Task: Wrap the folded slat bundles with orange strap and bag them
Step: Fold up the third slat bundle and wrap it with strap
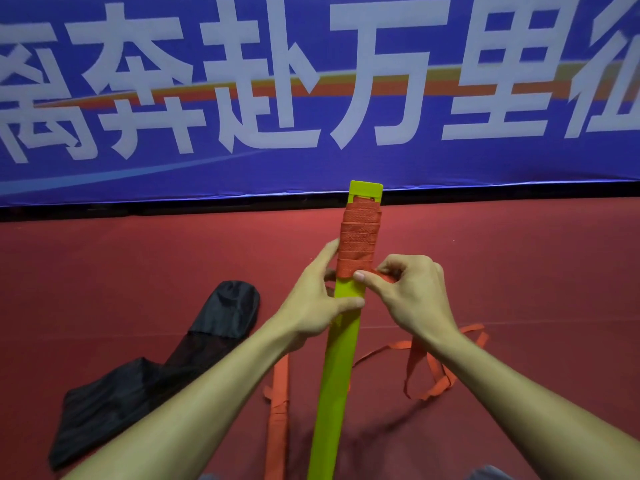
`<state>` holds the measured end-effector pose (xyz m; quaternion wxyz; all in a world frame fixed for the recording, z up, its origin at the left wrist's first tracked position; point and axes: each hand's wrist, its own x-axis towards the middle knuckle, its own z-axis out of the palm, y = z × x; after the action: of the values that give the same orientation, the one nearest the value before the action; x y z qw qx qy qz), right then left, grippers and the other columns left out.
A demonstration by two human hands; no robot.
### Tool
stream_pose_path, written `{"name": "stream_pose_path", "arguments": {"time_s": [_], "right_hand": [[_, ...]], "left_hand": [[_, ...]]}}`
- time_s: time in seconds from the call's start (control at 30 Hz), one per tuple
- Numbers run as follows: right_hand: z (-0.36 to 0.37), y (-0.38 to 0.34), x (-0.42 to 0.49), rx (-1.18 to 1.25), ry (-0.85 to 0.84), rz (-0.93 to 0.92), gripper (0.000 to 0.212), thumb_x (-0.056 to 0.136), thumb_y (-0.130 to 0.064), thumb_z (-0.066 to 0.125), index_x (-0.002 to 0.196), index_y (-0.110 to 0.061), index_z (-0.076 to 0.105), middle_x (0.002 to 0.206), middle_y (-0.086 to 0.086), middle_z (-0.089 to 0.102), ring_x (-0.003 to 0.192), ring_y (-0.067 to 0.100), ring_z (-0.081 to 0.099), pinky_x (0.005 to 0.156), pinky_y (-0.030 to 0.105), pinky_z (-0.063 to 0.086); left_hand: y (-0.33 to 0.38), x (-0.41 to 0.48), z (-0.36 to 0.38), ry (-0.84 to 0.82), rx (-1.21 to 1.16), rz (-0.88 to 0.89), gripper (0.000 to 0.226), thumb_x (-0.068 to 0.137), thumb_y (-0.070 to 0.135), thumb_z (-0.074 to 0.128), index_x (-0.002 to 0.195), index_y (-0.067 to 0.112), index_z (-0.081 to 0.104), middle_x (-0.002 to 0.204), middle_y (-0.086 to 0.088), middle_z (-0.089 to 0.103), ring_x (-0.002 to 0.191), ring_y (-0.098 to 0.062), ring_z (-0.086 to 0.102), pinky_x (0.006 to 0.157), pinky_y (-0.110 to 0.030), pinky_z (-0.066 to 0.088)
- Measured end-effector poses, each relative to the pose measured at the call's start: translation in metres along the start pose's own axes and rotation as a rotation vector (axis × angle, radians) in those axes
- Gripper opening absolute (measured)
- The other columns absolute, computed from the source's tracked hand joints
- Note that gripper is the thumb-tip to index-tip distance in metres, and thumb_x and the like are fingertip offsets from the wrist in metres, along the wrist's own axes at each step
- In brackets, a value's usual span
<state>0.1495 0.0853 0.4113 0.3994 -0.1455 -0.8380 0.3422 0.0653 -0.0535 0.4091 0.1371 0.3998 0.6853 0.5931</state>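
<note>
Now, banner (311, 161): blue with large white characters, it stands across the far side, beyond everything you are working on.
Floor (519, 271): red, and it carries all the rest.
Slat bundle (341, 358): yellow-green and long, it starts close to your body and runs straight away from you, tilted a little to the right at its far end. Its long axis is your line of work.
Black bag (145, 382): it lies slack on the floor to your left, well apart from the bundle, mouth not clear from here.
Wrapped bundle (278, 420): a second one, already bound in orange, lies just beside the yellow-green one on its left.
Orange strap (360, 237): coils cover the far end only, with the last turn right at your hands. The near length is bare.
Loose tail (429, 372): it trails on the floor to your right.
Left hand (311, 306): it grips the slat bundle from the left just below the last coil, thumb laid across the face.
Right hand (412, 296): it pinches the strap at the bundle's right edge, thumb on the newest turn.
Key relation: the bare slats lie toward you, so the wrap most likely has to travel nearward. Your right hand is nearer the tail and should feed it, while the left steadies.
</note>
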Motion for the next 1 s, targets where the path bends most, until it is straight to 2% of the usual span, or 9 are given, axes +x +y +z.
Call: {"name": "stream_pose_path", "arguments": {"time_s": [0.1, 0.23, 0.4, 0.5, 0.7, 0.73, 0.87, 0.93, 1.0], "right_hand": [[-0.007, 0.004, 0.001, 0.026, 0.020, 0.025, 0.039, 0.070, -0.045, 0.084, 0.050, -0.025, 0.056, 0.043, -0.016, 0.048, 0.044, 0.008, 0.038, 0.048, 0.029, 0.029], [-0.010, 0.003, 0.001, 0.052, 0.033, 0.024, 0.040, 0.067, -0.045, 0.085, 0.051, -0.019, 0.059, 0.042, -0.007, 0.044, 0.046, 0.009, 0.034, 0.049, 0.031, 0.030], [-0.012, 0.006, 0.003, 0.019, 0.042, 0.106, 0.049, 0.069, -0.047, 0.083, 0.048, -0.017, 0.050, 0.042, -0.008, 0.035, 0.050, 0.013, 0.032, 0.050, 0.032, 0.027], [-0.014, 0.006, 0.003, 0.025, 0.035, 0.088, 0.050, 0.072, -0.041, 0.083, 0.049, -0.014, 0.048, 0.048, -0.007, 0.031, 0.053, 0.014, 0.027, 0.049, 0.027, 0.024], [-0.012, -0.003, 0.002, 0.122, -0.012, 0.031, 0.048, 0.073, -0.038, 0.081, 0.048, -0.015, 0.048, 0.048, -0.010, 0.032, 0.051, 0.008, 0.026, 0.051, 0.028, 0.024], [-0.010, -0.005, 0.001, 0.131, -0.015, 0.003, 0.050, 0.072, -0.037, 0.082, 0.047, -0.017, 0.044, 0.047, -0.010, 0.030, 0.051, 0.009, 0.025, 0.050, 0.027, 0.023], [-0.004, -0.012, -0.003, 0.055, 0.012, -0.042, 0.054, 0.071, -0.031, 0.085, 0.047, -0.018, 0.039, 0.042, -0.007, 0.028, 0.049, 0.012, 0.024, 0.046, 0.023, 0.023], [-0.004, -0.012, -0.003, 0.041, 0.042, -0.041, 0.052, 0.071, -0.030, 0.085, 0.048, -0.016, 0.040, 0.042, -0.006, 0.030, 0.049, 0.012, 0.025, 0.046, 0.022, 0.024], [-0.004, -0.012, -0.002, 0.032, 0.055, -0.047, 0.050, 0.071, -0.030, 0.085, 0.048, -0.016, 0.042, 0.043, -0.006, 0.034, 0.049, 0.013, 0.028, 0.045, 0.021, 0.024]], "left_hand": [[-0.002, -0.002, -0.008, -0.190, -0.077, -0.077, 0.093, 0.087, -0.022, 0.056, 0.140, 0.050, 0.033, 0.114, -0.009, 0.067, 0.084, -0.013, 0.067, 0.069, -0.028, 0.055], [-0.005, -0.005, -0.016, -0.338, -0.127, -0.050, 0.096, 0.090, -0.018, 0.057, 0.149, 0.047, 0.018, 0.115, -0.023, 0.070, 0.110, -0.031, 0.069, 0.086, -0.043, 0.057], [0.000, -0.005, -0.013, -0.299, -0.127, -0.023, 0.101, 0.088, -0.009, 0.068, 0.130, 0.075, 0.030, 0.120, -0.026, 0.058, 0.105, -0.022, 0.066, 0.082, -0.039, 0.058], [0.002, -0.005, -0.007, -0.230, -0.070, -0.003, 0.100, 0.088, -0.008, 0.067, 0.136, 0.071, 0.027, 0.115, -0.012, 0.057, 0.088, -0.007, 0.063, 0.083, -0.037, 0.059], [0.001, -0.001, -0.003, -0.094, 0.003, -0.004, 0.100, 0.089, -0.004, 0.068, 0.144, 0.065, 0.019, 0.098, -0.015, 0.055, 0.069, -0.013, 0.060, 0.071, -0.024, 0.054], [0.001, -0.001, -0.002, -0.087, 0.031, 0.001, 0.101, 0.089, -0.003, 0.068, 0.143, 0.066, 0.018, 0.095, -0.014, 0.055, 0.069, -0.015, 0.061, 0.073, -0.026, 0.055], [0.001, -0.002, 0.003, -0.003, 0.172, 0.002, 0.107, 0.081, 0.010, 0.079, 0.137, 0.075, 0.016, 0.098, -0.020, 0.064, 0.073, -0.035, 0.068, 0.086, -0.057, 0.056], [-0.001, -0.002, 0.004, 0.060, 0.217, -0.015, 0.112, 0.074, 0.017, 0.086, 0.137, 0.074, 0.015, 0.092, -0.014, 0.068, 0.070, -0.028, 0.067, 0.082, -0.056, 0.057], [-0.004, 0.000, 0.003, 0.090, 0.212, -0.024, 0.109, 0.063, 0.027, 0.091, 0.139, 0.066, 0.023, 0.090, -0.005, 0.072, 0.078, -0.021, 0.070, 0.083, -0.053, 0.058]]}}
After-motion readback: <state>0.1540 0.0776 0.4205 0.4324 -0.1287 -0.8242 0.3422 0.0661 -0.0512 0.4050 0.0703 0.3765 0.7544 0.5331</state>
